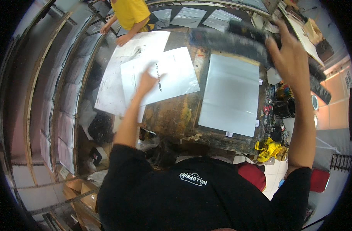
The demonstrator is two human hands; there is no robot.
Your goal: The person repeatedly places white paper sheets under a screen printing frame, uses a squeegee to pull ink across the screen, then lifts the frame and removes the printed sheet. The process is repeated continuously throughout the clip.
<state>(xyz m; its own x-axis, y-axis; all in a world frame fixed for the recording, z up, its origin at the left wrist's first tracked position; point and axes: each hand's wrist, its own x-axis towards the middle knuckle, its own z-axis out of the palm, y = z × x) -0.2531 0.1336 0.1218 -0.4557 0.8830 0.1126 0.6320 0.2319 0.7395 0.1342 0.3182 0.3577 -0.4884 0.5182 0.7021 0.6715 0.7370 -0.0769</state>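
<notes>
My left hand (147,82) is over a white printed plastic sheet (176,71) with dark lettering. It is blurred, but thumb and fingers look apart with nothing between them; whether it touches the sheet is unclear. Under that sheet lies a larger white sheet (113,82) with dark smudges. My right hand (289,57) is raised at the right end of a long dark frame-like bar (237,38), which is smeared by motion. Fingers and thumb are spread about that end, and their grip cannot be made out. A blank pale sheet (230,94) lies flat below the bar, small tabs at its edges.
The worktable (166,119) is worn and paint-stained. A co-worker in a yellow shirt (131,15) stands at the far left corner, a hand by the larger sheet. Racks of sheets (70,104) stand left. Dark pots (286,107) and a yellow cloth (269,149) sit at the right.
</notes>
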